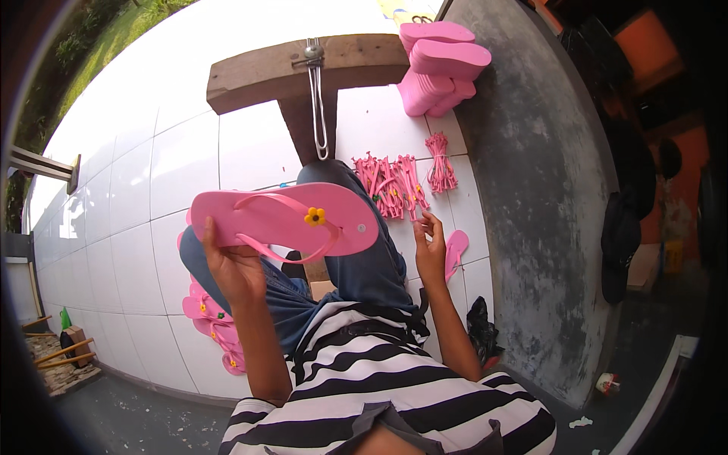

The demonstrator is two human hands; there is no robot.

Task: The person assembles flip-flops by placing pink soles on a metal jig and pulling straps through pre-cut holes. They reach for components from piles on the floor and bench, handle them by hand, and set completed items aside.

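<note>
My left hand [236,274] grips a pink flip-flop [287,208] by its left end, the thumb on its upper face. Its pink strap carries a yellow flower [315,217] and is fitted in the sole. The flip-flop is above my knees, toe end to the right. My right hand [432,246] is beside the near end of a pile of loose pink straps [387,186], fingers bent and slightly apart. Whether a fingertip touches a strap is hard to make out. A tied bundle of pink straps [441,163] lies just beyond, to the right.
Before me stands a wooden T-shaped stand [311,68] with a metal wire loop [317,114]. Pink soles [447,61] are stacked at the far right by a grey wall [523,189]. Several flip-flops [216,326] lie at lower left; another [455,252] and a black bag [481,330] lie right.
</note>
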